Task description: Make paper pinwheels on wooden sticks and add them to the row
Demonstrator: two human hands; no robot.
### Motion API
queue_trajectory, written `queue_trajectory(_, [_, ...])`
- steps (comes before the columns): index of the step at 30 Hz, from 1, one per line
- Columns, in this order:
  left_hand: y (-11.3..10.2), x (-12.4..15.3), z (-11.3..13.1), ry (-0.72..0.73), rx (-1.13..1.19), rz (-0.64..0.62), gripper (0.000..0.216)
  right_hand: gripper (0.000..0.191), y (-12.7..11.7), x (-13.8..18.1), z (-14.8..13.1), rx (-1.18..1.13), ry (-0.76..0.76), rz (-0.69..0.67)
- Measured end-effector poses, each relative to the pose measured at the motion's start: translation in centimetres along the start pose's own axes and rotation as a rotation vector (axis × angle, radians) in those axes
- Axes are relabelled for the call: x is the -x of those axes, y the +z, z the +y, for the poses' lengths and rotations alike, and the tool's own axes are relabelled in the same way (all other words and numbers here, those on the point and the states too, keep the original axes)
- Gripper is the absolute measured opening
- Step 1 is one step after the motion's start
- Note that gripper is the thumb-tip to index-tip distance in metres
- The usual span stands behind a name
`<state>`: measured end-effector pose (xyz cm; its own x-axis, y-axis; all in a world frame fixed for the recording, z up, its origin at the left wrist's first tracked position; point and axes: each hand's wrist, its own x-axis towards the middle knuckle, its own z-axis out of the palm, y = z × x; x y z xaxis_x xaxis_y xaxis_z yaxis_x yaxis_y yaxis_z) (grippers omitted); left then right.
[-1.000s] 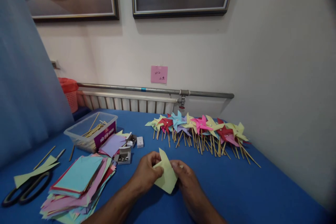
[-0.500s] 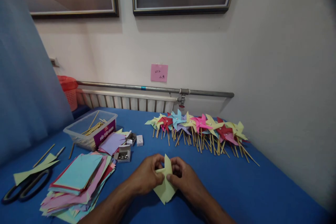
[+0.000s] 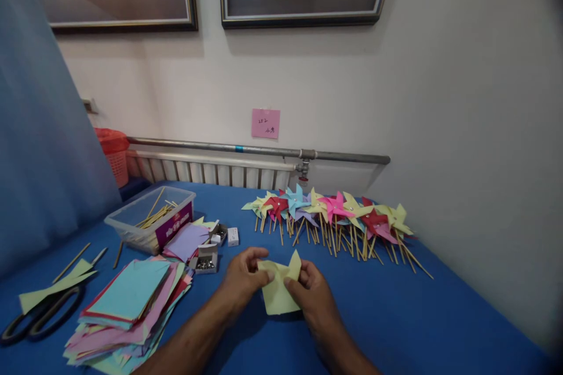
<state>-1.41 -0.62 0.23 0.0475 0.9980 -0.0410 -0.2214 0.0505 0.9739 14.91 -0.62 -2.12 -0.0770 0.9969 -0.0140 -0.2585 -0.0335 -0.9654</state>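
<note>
A pale yellow sheet of paper (image 3: 280, 297) is held up above the blue table between my two hands. My left hand (image 3: 247, 272) pinches its upper left edge, thumb in front and fingers behind. With thumb and fingers, my right hand (image 3: 313, 292) grips the paper's right side, where a pointed flap stands up. The lower edge of the sheet hangs free. Behind the hands to the left sits a small open box of metal pins (image 3: 205, 262).
Left of my arms lies a stack of coloured paper (image 3: 132, 293), with black-handled scissors (image 3: 57, 307) beyond it. A clear plastic box (image 3: 127, 224) holds wooden sticks. Finished paper pinwheels (image 3: 336, 206) lie in a row at the back right. The blue table (image 3: 422, 328) meets the wall.
The yellow paper has turned and opened out flatter, its lower edge now straight rather than pointed. My left hand has shifted slightly up and left, and the raised flap has moved right.
</note>
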Motion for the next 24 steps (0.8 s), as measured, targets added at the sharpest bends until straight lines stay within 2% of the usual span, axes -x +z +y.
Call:
queue_trajectory(4, [1.1, 0.1, -1.0, -0.019, 0.136, -0.038, 0.052, 0.046, 0.3, 0.4, -0.2, -0.05, 0.004, 0.092])
queue_trajectory(6, [1.7, 0.3, -1.5, -0.017, 0.107, -0.007, 0.049, 0.045, 0.6, 0.6, -0.1, -0.04, -0.016, 0.099])
queue_trajectory(10, [2.2, 0.5, -1.9, 0.003, 0.034, 0.133, 0.047, 0.045, 0.9, 0.9, 0.3, -0.007, -0.038, 0.106])
queue_trajectory(18, [2.2, 0.6, -1.0, 0.002, -0.022, 0.158, 0.038, 0.044, 1.2, 1.0, 0.3, 0.036, -0.034, 0.097])
queue_trajectory(21, [1.8, 0.5, -0.9, -0.024, -0.02, 0.103, 0.035, 0.049, 0.7, 0.7, 0.9, 0.068, -0.048, 0.087])
queue_trajectory(24, [0.9, 0.4, -0.6, -0.062, -0.035, -0.014, 0.035, 0.056, -0.2, 0.1, 1.6, 0.083, -0.021, 0.021])
